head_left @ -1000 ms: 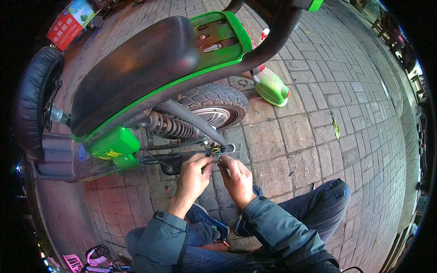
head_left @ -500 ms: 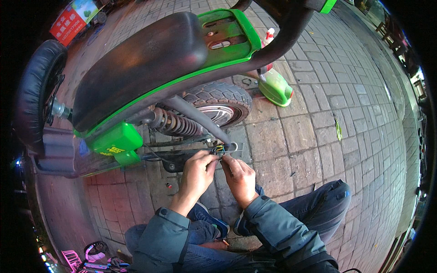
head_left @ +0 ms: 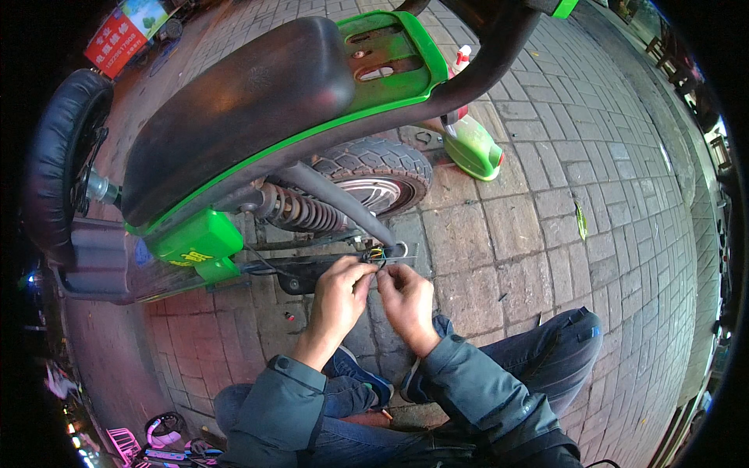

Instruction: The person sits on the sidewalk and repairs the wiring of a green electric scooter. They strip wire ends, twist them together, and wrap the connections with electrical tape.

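My left hand (head_left: 337,300) and my right hand (head_left: 407,306) meet at a small bundle of thin coloured wires (head_left: 376,254), both pinched on it with fingertips nearly together. What exactly is between the fingertips is too small to make out. The wires are beside the lower end of a dark tube (head_left: 343,204) on a green-and-black electric scooter, over a black bracket (head_left: 300,285). Just behind are a coiled shock absorber (head_left: 300,210) and a tyred wheel (head_left: 374,164).
The scooter's black seat (head_left: 234,101) fills the upper left, with a padded black part (head_left: 62,164) beside it. A green plastic piece (head_left: 472,148) is beyond the wheel. My bent legs (head_left: 538,359) are below on brick paving (head_left: 624,234). A pink vehicle (head_left: 156,437) sits lower left.
Compared with a second ago, the scooter appears slightly higher and further right in view. My right hand's fingers have shifted a little at the wires; both hands remain there.
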`<action>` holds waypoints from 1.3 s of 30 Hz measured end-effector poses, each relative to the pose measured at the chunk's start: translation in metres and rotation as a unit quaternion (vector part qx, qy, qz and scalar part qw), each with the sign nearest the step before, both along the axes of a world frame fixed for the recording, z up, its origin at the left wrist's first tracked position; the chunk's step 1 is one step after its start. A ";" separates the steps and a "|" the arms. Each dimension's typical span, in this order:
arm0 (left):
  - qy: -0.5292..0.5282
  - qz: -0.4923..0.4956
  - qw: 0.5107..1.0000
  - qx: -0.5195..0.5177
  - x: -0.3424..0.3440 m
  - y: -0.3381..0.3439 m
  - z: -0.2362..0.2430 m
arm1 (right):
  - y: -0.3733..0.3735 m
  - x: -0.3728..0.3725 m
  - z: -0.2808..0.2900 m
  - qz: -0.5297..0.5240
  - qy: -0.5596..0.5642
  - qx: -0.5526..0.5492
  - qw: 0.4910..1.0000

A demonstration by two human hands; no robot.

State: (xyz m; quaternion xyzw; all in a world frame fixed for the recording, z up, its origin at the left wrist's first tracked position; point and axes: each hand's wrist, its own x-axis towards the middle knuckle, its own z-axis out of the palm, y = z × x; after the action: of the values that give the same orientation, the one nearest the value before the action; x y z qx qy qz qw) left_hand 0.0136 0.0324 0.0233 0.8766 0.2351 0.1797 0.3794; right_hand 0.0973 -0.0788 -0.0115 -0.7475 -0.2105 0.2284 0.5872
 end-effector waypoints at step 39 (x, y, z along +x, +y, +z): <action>-0.035 0.007 0.999 0.020 -0.004 -0.002 -0.007 | -0.022 0.012 -0.016 0.055 -0.356 -0.046 0.932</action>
State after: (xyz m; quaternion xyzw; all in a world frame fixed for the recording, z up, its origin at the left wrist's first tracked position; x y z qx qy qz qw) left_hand 0.0098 0.0305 0.0158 0.8754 0.2243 0.2179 0.3686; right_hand 0.1096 -0.1011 -0.0270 -0.7931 -0.4355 -0.0114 0.4257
